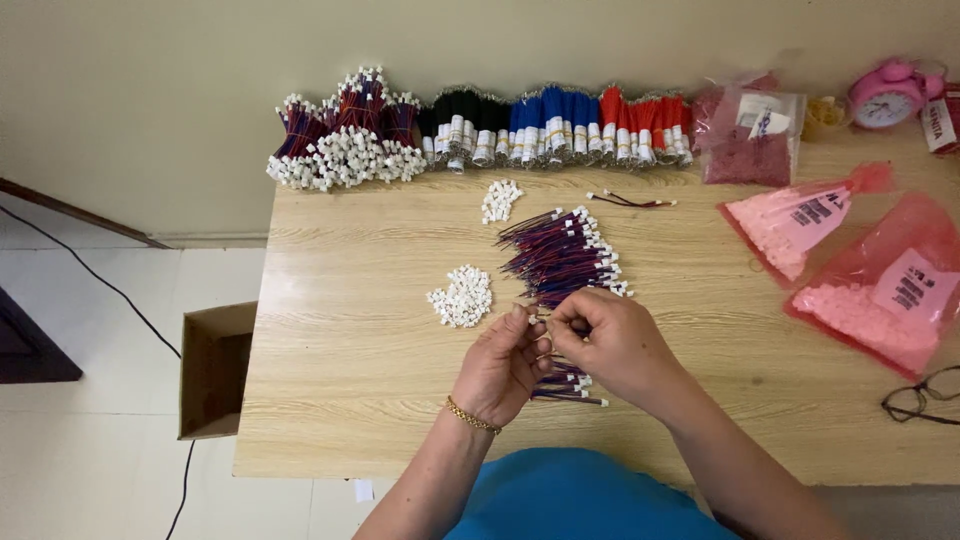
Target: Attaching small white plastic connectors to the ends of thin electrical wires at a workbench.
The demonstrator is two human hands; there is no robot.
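My left hand [500, 365] and my right hand [610, 340] meet over the middle of a wooden table [350, 370]. Both pinch the same thin wire lead with a small white connector at its tip [536, 318]. A loose pile of red-and-blue wire leads [562, 255] with white plugs lies just beyond my fingers, and a few more leads [570, 385] lie under my hands. A small heap of white connector housings [462, 296] sits left of my left hand. Another small heap of white housings [500, 200] lies farther back.
Bundles of black, blue and red wires [555, 125] and bundles with white plugs [340, 140] line the back edge. Pink plastic bags of parts [880, 290] lie at right, with a pink alarm clock [885, 95] and eyeglasses [920, 400]. An open cardboard box [212, 370] stands on the floor at left.
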